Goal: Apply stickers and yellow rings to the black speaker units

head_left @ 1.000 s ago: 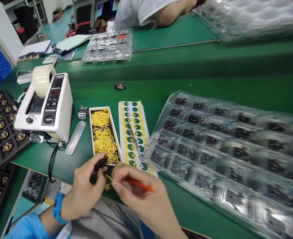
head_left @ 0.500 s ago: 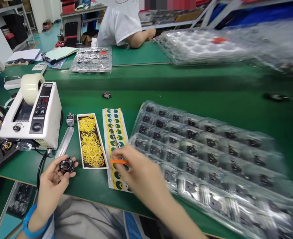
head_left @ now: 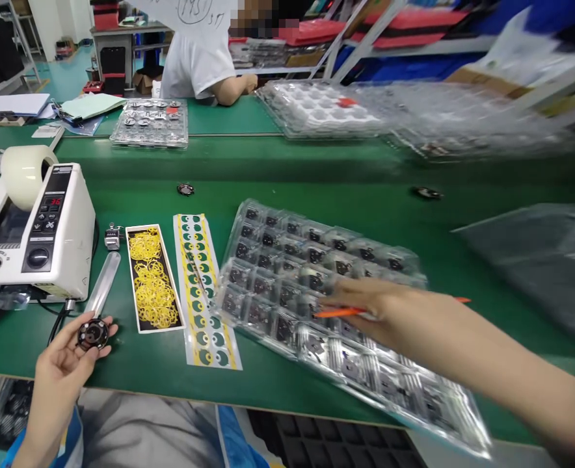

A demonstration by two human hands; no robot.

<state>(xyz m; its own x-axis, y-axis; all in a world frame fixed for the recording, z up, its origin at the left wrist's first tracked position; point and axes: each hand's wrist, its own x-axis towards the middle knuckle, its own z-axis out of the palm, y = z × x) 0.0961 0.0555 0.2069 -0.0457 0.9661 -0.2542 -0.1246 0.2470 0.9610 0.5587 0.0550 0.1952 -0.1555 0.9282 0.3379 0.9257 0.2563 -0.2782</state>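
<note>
In my left hand (head_left: 66,364), near the table's front edge, I hold a round black part (head_left: 92,333) between thumb and fingers. My right hand (head_left: 380,304) is closed around a thin orange stick-like tool (head_left: 339,312), blurred by motion. It hovers over a clear plastic tray (head_left: 287,354) whose pockets hold several small black parts; I cannot tell whether the fingers touch one. Left of the tray lies a sheet of green and yellow stickers (head_left: 204,325) with a thin dark pointed tool (head_left: 197,273) on it. A white box (head_left: 136,296) of yellow rings stands beside the sheet.
At left stands a white tape dispenser (head_left: 63,227), with a metal tally counter (head_left: 112,238) and a clear plastic strip (head_left: 105,279) beside it. Round black parts (head_left: 186,189) lie farther back. Across the table sits a person (head_left: 197,62), near more clear trays (head_left: 153,123).
My right hand has moved right with the orange tool, from the sticker sheet to over the parts tray. My left hand still holds the round part. The view has turned right.
</note>
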